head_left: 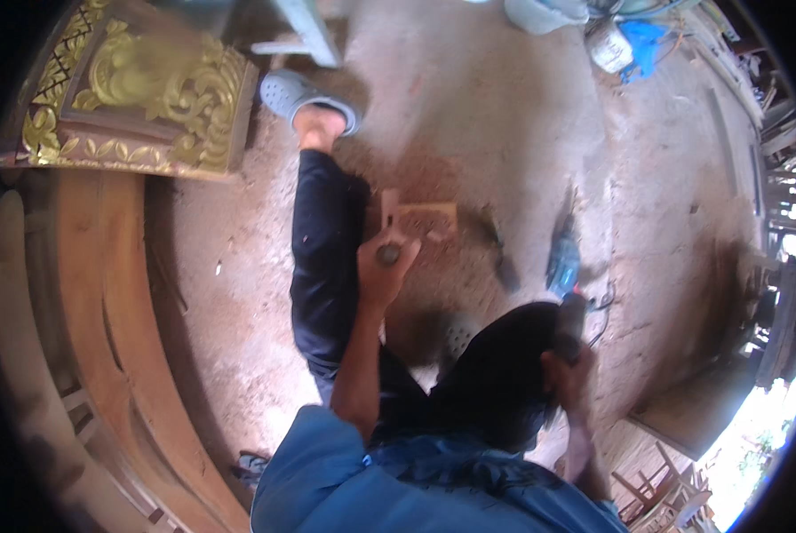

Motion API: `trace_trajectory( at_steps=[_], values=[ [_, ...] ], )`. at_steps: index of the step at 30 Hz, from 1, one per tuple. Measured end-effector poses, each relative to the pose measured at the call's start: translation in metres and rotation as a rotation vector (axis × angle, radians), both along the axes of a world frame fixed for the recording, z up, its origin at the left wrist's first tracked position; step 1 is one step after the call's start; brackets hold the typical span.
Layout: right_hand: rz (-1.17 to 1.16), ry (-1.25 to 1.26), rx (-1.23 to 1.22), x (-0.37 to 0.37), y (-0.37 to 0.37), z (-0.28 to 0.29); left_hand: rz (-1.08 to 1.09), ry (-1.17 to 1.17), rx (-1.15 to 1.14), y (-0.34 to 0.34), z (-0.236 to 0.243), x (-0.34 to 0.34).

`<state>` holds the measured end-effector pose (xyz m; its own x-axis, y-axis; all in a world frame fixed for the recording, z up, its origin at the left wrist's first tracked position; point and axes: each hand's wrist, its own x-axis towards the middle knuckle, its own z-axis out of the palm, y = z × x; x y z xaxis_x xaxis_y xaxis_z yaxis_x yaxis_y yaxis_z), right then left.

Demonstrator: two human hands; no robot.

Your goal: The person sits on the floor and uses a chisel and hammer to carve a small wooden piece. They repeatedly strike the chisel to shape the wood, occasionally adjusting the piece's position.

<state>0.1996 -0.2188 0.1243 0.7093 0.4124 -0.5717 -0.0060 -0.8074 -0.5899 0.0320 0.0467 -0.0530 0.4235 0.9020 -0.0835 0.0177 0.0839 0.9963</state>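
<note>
My left hand (381,274) is closed around an upright chisel (387,255); the round end of its handle faces up, and its tip is hidden below the fingers. Beneath and just beyond that hand lies a carved block of light wood (442,218), with a rough, cut pattern on top. Off to the right, beside my knee, my right hand (569,373) grips a dark, thick mallet (571,327), raised and blurred at its edges. My left leg stretches forward alongside the block.
A blue power tool (562,264) with a cord and a slim dark hand tool (505,266) lie on the floor right of the block. Gold-painted carved panel (149,89) and long boards (105,266) stand left. A white bucket (608,46) sits far right.
</note>
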Motion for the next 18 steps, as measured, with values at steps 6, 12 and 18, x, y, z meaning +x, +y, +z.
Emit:
trace_trajectory(
  at_steps=[6, 12, 18],
  values=[
    [-0.011, -0.026, -0.039, -0.009, 0.006, 0.009, 0.099, 0.001, -0.031, -0.002, 0.008, 0.011],
    [0.1, -0.139, -0.027, -0.015, 0.011, 0.015, 0.057, -0.031, 0.062, -0.019, 0.013, -0.008],
    [-0.061, 0.029, -0.147, -0.013, 0.01, 0.019, -0.03, 0.229, -0.126, 0.025, 0.012, 0.015]
  ],
)
